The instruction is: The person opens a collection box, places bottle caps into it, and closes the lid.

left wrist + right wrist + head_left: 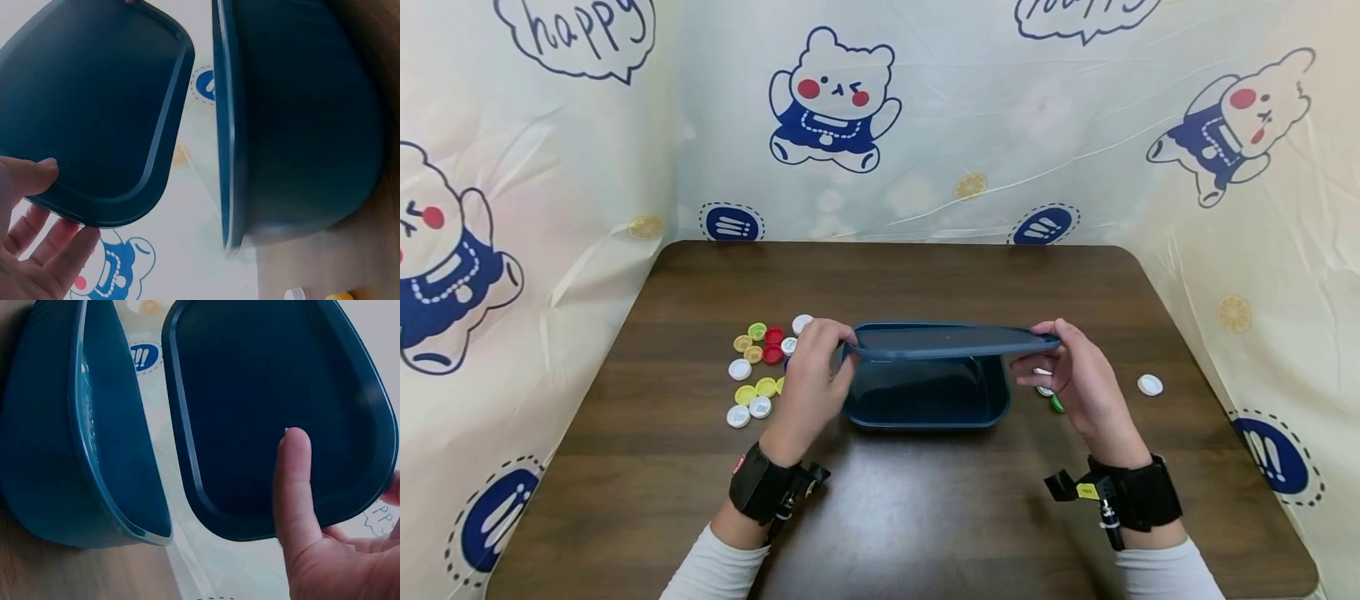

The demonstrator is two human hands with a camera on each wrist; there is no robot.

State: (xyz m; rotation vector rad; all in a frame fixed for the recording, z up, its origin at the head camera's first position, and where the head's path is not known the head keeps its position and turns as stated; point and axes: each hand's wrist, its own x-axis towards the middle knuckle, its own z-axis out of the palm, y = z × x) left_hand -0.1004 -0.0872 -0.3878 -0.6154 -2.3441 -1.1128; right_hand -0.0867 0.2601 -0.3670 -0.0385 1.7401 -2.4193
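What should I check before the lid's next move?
1. Left hand pinching the lid: ok.
2. Right hand pinching the lid: ok.
3. Lid apart from the container: ok, both wrist views show a gap.
4. Lid lined up: not ok, its right end reaches past the container's in the head view.
5. Container empty: cannot tell, the lid hides part.
6. Caps all visible: not ok, hands cover some.

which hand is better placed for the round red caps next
Probably the left hand: those caps lie beside it; the right hand is across the dark blue rectangular box. Both hold its flat blue lid.
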